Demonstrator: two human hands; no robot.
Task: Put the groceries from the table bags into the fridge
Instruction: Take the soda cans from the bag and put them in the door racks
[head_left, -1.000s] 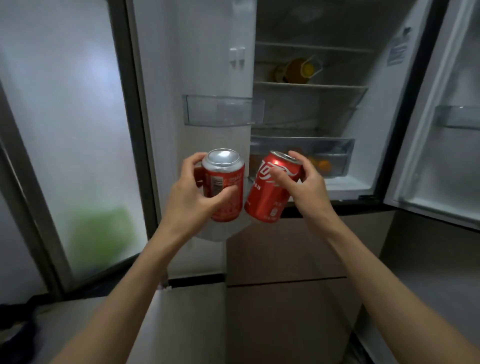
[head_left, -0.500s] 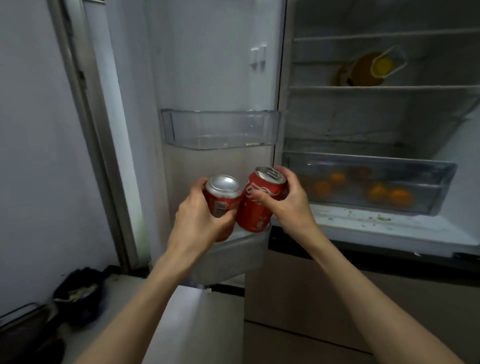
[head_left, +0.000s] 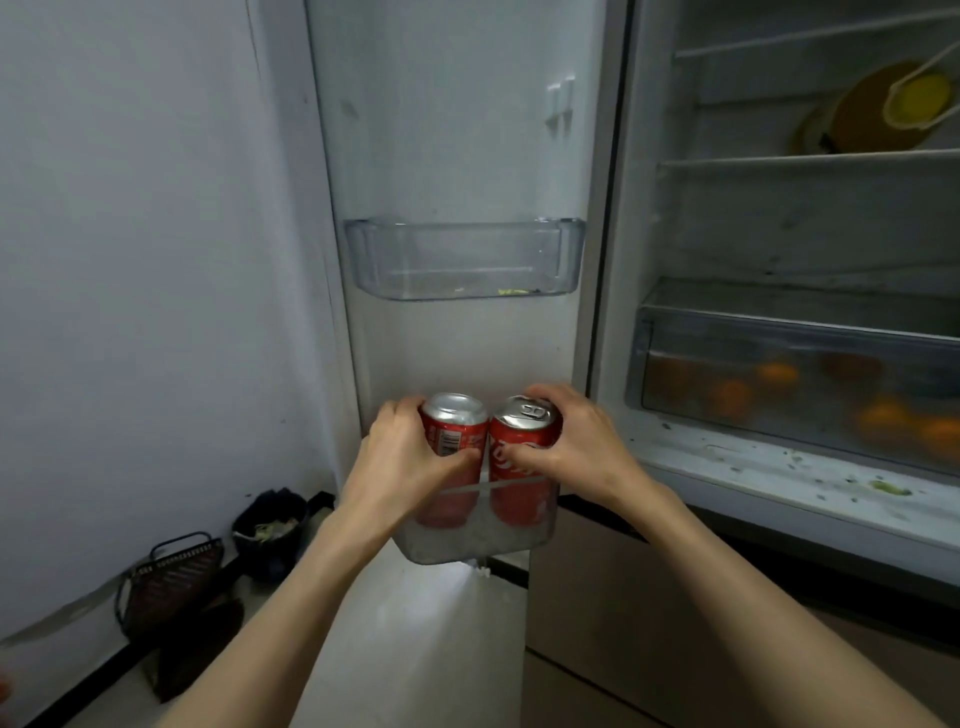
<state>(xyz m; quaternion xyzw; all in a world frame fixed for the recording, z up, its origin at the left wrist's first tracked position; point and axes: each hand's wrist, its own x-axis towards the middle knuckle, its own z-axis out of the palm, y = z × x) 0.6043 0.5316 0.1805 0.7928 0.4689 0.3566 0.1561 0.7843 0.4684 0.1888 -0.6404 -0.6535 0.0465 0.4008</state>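
Two red soda cans stand side by side in the lower door bin (head_left: 483, 545) of the open fridge door. My left hand (head_left: 402, 460) grips the left can (head_left: 454, 423), whose plain base faces up. My right hand (head_left: 576, 447) grips the right can (head_left: 524, 431), its pull tab on top. The lower halves of both cans show through the bin's clear front wall. The two cans almost touch.
An empty clear door bin (head_left: 465, 257) hangs above. The fridge's crisper drawer (head_left: 795, 364) at right holds several oranges; a yellow object (head_left: 872, 111) lies on a shelf above. A dark basket (head_left: 171, 577) and a black pot (head_left: 270, 525) sit on the floor at left.
Both hands carried the cans forward and down, from in front of the door into the lower door bin. The view has closed in on the door.
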